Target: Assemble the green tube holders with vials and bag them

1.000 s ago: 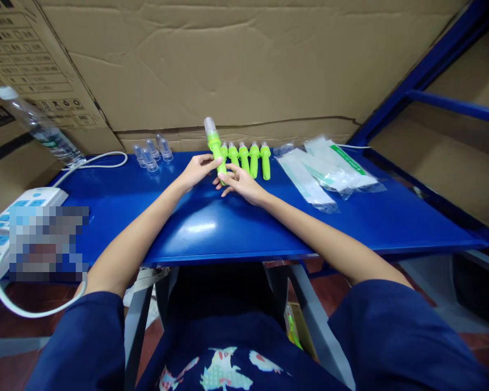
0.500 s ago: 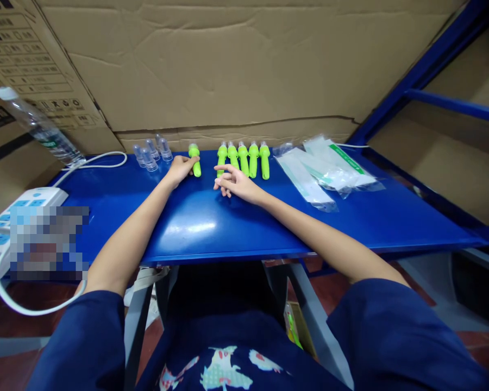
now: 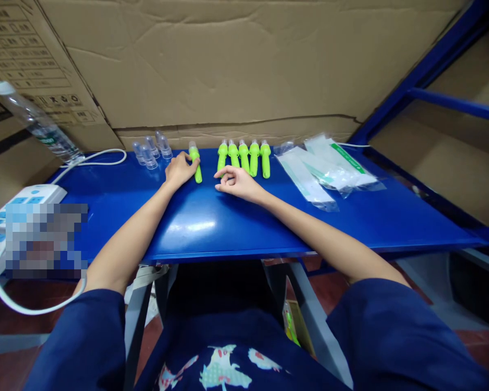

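My left hand (image 3: 181,169) has its thumb and fingers round the upper part of a lime-green stick-shaped thing with a clear cap (image 3: 198,172), which lies on the blue table. Just left of that hand, several loose clear plastic caps (image 3: 150,153) stand in a group. My right hand (image 3: 237,183) is empty, fingers loosely bent and apart, just in front of a row of several like green sticks with clear caps (image 3: 254,160). It partly covers the lower ends of the row's left ones.
Flat clear plastic packets with white and green printing (image 3: 324,165) lie on the right of the blue table (image 3: 228,233). At left are a tilted plastic bottle (image 3: 44,130), a white power strip (image 3: 36,196) and its cable. Cardboard (image 3: 236,65) walls the back.
The green stick at my left hand has shifted slightly toward me and tilts a little more. My left-hand fingers have moved up round it. My right-hand fingers have curled in slightly.
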Available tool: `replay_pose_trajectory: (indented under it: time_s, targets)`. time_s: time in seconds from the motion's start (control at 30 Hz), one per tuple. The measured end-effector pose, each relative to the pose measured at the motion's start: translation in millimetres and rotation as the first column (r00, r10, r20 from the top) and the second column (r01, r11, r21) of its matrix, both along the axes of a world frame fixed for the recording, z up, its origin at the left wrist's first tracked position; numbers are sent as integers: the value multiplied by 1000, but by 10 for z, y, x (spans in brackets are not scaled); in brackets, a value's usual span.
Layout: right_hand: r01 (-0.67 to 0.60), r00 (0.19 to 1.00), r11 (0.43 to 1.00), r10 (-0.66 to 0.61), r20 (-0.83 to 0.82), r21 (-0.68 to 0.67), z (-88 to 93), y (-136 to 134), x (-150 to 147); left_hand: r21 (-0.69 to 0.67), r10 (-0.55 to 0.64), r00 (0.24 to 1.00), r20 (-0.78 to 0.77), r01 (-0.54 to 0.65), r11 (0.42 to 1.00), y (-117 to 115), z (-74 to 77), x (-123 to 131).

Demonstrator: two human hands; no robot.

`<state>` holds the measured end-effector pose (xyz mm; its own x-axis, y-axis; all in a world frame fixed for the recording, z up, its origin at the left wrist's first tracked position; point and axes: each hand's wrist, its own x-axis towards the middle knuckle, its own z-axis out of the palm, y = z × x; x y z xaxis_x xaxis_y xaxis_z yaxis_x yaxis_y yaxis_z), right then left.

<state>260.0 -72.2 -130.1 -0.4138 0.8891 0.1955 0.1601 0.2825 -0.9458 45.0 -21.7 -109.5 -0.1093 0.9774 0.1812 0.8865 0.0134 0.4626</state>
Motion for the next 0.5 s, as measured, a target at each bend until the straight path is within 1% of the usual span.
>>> replay_pose_trajectory:
  time_s: [0.07,0.13,0.23,0.3,0.37,0.43,0.5]
  targets:
    - [-6,999,1000,5,47,10,4,-11,5,22,4,1000,-15,-4,1000,10,19,-28]
    - [9,996,999,-13,91,50,8,-20,4,72,-5,999,-45,9,997,34,34,-82]
    - [65,978,981,-99,184,181,1,-14,9,194,-2,997,-74,17,981,72,66,-210]
    - [97,946,947,-183,266,308,-18,10,29,302,36,998,-51,-19,953,91,100,-321]
    - [85,898,890,-264,353,448,-44,40,61,409,90,996,-16,-76,909,101,139,-445]
    - [26,841,829,-320,435,559,-68,61,95,482,147,989,16,-136,866,105,169,-573]
    - [-43,786,801,-341,515,597,-80,63,117,482,159,986,47,-162,861,110,179,-691]
